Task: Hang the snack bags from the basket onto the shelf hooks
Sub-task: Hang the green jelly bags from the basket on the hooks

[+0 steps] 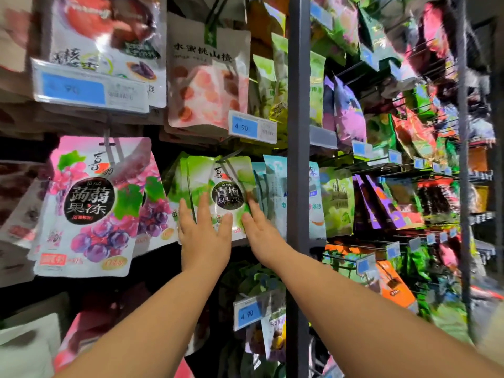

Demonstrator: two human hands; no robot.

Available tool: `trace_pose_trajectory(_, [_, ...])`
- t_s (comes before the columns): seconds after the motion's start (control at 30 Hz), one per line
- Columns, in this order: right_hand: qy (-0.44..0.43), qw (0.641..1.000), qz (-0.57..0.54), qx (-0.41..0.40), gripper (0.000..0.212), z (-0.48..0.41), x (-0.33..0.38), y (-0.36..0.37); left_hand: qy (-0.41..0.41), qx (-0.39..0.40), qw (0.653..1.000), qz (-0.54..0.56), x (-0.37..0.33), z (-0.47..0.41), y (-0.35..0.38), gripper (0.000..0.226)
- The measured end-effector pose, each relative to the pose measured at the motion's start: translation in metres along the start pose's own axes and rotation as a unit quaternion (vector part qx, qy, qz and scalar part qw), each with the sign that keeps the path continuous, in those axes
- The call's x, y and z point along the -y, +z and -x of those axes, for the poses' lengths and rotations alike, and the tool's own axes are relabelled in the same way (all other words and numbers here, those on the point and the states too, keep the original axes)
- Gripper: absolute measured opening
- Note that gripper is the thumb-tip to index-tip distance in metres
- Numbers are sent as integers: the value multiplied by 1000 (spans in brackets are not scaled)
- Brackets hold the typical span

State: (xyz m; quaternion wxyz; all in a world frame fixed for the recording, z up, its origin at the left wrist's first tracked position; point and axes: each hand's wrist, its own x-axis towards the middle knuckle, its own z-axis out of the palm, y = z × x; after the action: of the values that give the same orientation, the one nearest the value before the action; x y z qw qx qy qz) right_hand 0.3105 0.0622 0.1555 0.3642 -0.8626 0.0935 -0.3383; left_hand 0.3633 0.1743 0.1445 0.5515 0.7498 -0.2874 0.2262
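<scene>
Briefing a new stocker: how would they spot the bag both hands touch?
Find the dark upright post. Left of it, mid-height, hangs the green bag. Lime with a black disc, it sits between the pink grape bag and pale blue bags.

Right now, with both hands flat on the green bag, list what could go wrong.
1. The left hand and right hand only press the green bag with straight fingers and neither grips it. If it is not fully on its hook, it could slip off.
2. The right hand lies at the bag's edge beside the blue bags; sliding it may knock them askew.
3. The grape bag hangs tilted close on the left; a forearm could brush it.
</scene>
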Motion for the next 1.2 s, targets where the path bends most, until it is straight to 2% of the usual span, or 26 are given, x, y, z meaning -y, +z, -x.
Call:
trace_pose_trajectory(0.4, [-13, 999, 37, 9, 56, 44, 4, -20, -49, 9, 998, 31, -12, 57, -13, 61])
trace_pose_trajectory(0.67, [-24, 996, 91, -7, 40, 107, -21, -45, -57, 57, 997, 11, -16, 120, 14, 64])
trace_pose_trajectory(0.77, [-9, 993, 112, 17, 36, 134, -49, -62, -27, 112, 993, -16, -15, 151, 39, 60])
trace_pose_trajectory(0.9, [45, 991, 119, 30, 37, 179, -104, -87, 13, 230, 972, -37, -10, 199, 83, 51])
trace_pose_trajectory(1.1, [152, 977, 137, 55, 35, 248, -199, -120, 61, 422, 897, -113, 9, 263, 152, 51])
trace_pose_trajectory(1.2, [220, 959, 162, 72, 33, 281, -245, -133, 72, 473, 868, -132, 25, 282, 173, 49])
